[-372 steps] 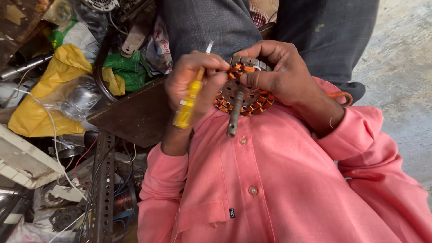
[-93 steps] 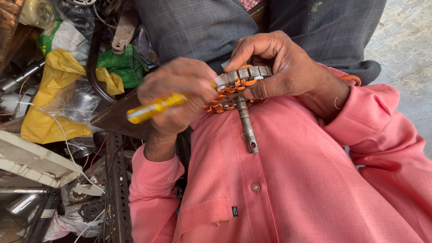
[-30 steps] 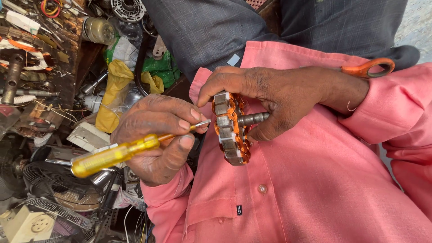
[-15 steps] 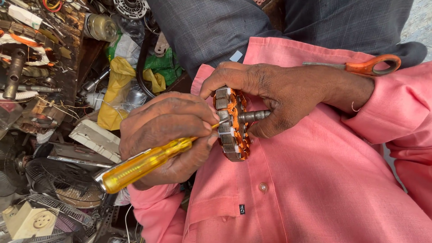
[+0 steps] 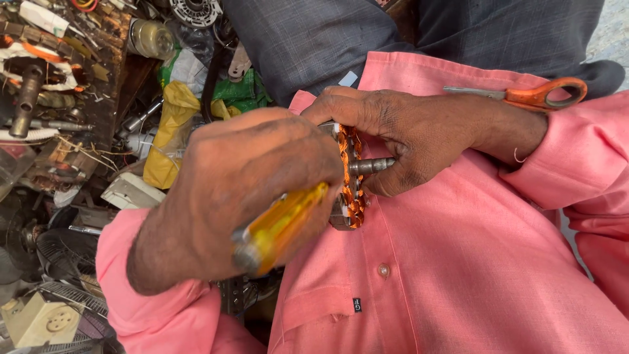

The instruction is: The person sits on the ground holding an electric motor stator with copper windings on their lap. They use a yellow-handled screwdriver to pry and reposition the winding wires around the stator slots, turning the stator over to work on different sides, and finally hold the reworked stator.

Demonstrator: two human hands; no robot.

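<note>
My left hand (image 5: pixel 242 190) grips a screwdriver with a yellow handle (image 5: pixel 278 226); its tip is hidden behind my fingers, next to the motor stator. My right hand (image 5: pixel 419 134) holds that stator (image 5: pixel 350 177), a metal ring wound with orange copper wire, edge-on to the camera. A steel shaft (image 5: pixel 373 165) sticks out of its middle between my right fingers. Both hands are in front of my pink shirt (image 5: pixel 458 275).
Scissors with orange handles (image 5: pixel 534 95) lie on my right sleeve. To the left is a heap of parts: a yellow plastic bag (image 5: pixel 167 141), a green bag (image 5: pixel 239 92), a white socket (image 5: pixel 39 321), fan guards (image 5: pixel 52 255), metal rods (image 5: pixel 26 98) and wire coils.
My left hand has come closer to the camera and turned, so the screwdriver handle now points towards me. The stator stays in my right hand.
</note>
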